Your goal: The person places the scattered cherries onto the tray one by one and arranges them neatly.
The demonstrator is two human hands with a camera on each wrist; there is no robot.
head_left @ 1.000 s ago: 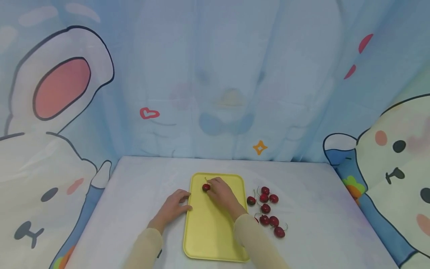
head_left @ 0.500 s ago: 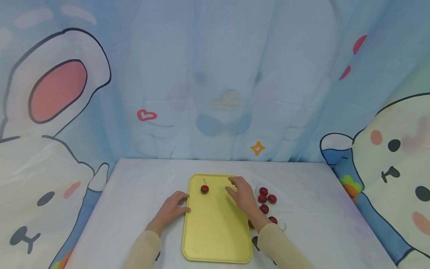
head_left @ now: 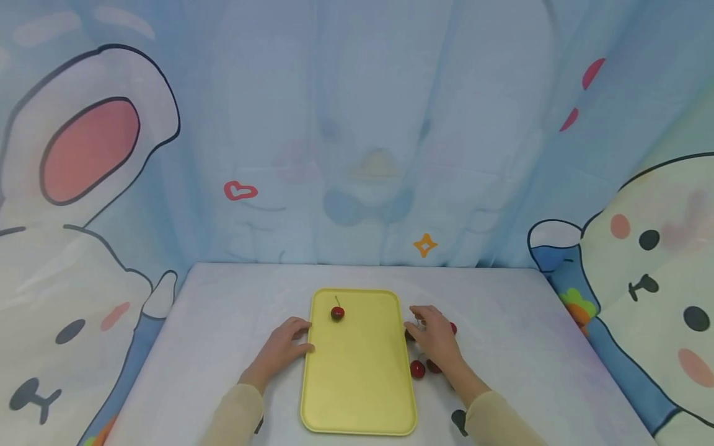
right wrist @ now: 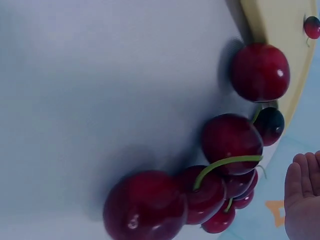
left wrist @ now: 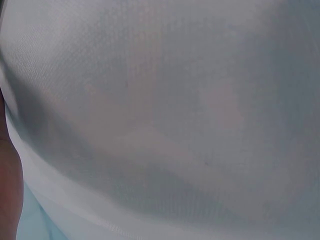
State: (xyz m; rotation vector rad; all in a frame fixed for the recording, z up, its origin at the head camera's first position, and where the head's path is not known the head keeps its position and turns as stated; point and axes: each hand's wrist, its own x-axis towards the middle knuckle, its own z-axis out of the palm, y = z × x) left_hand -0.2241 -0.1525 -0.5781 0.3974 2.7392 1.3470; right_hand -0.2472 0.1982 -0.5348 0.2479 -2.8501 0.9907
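On the white table (head_left: 229,365), lengthwise away from the person, a yellow tray (head_left: 357,378), long axis from near to far, short ends toward body and backdrop. In the far left part of the tray, a single cherry (head_left: 337,314), thin stem pointing to the far end with a slight lean to the left. At the left rim of the tray, the left hand (head_left: 279,347), reaching toward the far right, thumb and fingertips against the rim and parted, grip released. To the right of the tray, over the loose cherries (head_left: 418,370), the right hand (head_left: 439,341), pointing to the far left, thumb and forefinger apart, grip likewise loose. Partly hidden under that hand, several of the fruits, in a rough line from near to far. In the right wrist view, dark red and round with no clear long axis; from one of them a green stem (right wrist: 225,162), arching up and to the right across a neighbour; another just beside the edge of the tray, impossible to tell whether touching. In the left wrist view, mostly blurred pale cloth (left wrist: 165,125). Behind, a blue backdrop (head_left: 368,93) with printed cartoon animals
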